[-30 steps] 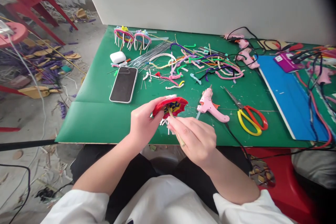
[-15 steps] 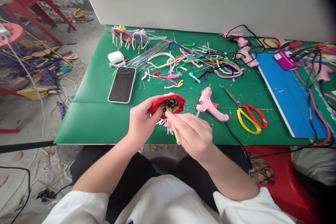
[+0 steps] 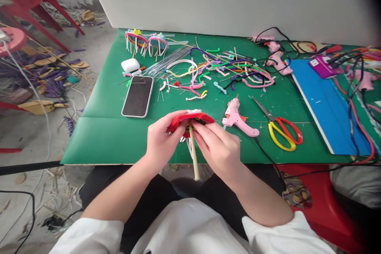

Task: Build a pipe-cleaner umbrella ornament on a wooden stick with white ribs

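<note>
Both hands are at a small umbrella made of pipe cleaners [image 3: 193,117], red-rimmed with a dark and yellow underside and white strips hanging below it. My left hand [image 3: 163,137] pinches its left edge, thumb underneath. My right hand [image 3: 218,141] is closed at the right side, its fingertips tucked under the canopy beside the stick. A pale wooden stick [image 3: 194,156] runs from the underside down toward me. Two similar small umbrellas [image 3: 157,43] stand at the back left. To the right of my hands lies a pink glue gun [image 3: 236,119].
Orange-and-yellow scissors [image 3: 281,131] lie right of the glue gun. A phone [image 3: 137,97] and white case [image 3: 130,65] sit at left. Thin wires [image 3: 169,61] and pipe-cleaner scraps [image 3: 229,69] spread across the green table [image 3: 104,135]. Farther right are a blue board [image 3: 324,107] and tangled cords.
The umbrella has tipped so its underside shows less. My right fingers have moved from the stick up under the canopy, and the stick now points down toward me, more of it showing.
</note>
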Motion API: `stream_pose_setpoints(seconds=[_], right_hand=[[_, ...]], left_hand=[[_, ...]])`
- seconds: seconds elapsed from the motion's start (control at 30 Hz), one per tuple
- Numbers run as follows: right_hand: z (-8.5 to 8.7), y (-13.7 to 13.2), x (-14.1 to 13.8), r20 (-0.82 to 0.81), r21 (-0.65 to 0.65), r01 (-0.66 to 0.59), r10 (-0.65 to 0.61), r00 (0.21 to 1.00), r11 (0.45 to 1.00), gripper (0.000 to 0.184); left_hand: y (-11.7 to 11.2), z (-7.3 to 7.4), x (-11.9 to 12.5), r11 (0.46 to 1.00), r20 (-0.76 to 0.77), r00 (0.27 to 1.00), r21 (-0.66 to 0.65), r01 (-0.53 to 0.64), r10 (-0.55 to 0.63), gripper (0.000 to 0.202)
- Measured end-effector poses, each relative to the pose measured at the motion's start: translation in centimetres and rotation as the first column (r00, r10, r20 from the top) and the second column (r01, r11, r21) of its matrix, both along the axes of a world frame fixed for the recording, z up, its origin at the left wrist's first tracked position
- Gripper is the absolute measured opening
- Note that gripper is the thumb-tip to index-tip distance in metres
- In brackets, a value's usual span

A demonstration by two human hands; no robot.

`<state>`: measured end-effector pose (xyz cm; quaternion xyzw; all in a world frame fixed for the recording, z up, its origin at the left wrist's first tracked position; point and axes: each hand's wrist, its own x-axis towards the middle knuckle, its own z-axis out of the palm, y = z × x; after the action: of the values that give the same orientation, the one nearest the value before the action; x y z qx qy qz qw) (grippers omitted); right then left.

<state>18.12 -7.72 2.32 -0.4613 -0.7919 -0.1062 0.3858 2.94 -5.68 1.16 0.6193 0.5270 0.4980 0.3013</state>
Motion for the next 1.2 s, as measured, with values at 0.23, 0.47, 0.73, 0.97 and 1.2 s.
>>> stream_pose_setpoints(seconds=[0.23,0.47,0.73,0.97,1.2], right_hand=[[0.4,-0.2,-0.1,0.062,0.047,0.046,-0.048,0.997,0.998,0.014],[0.3,-0.2,0.0,0.081,0.032,0.055,-0.058,0.995,0.998,0.015],[0.2,-0.2,-0.1,0.101,0.015,0.059,-0.06,0.993,0.998,0.014],[0.3,-0.2,0.3,-0.008,-0.055,0.001,-0.001,1.0,0.998,0.016],[1.5,-0.4,0.4,-0.607,-0.627,-0.475,-0.006,0.794,0.618,0.026]], left_hand=[[-0.1,0.3,0.2,0.998,-0.076,0.997,0.058,-0.021,0.025,0.022],[0.0,0.4,0.0,0.999,-0.082,0.996,0.027,0.046,-0.044,0.023],[0.1,0.1,0.0,0.999,-0.1,0.994,0.012,0.051,-0.049,0.026],[0.6,-0.5,-0.4,0.986,-0.131,0.989,0.164,-0.041,0.063,0.032],[1.1,-0.8,-1.3,0.847,-0.197,0.942,0.514,-0.136,0.271,0.038]])
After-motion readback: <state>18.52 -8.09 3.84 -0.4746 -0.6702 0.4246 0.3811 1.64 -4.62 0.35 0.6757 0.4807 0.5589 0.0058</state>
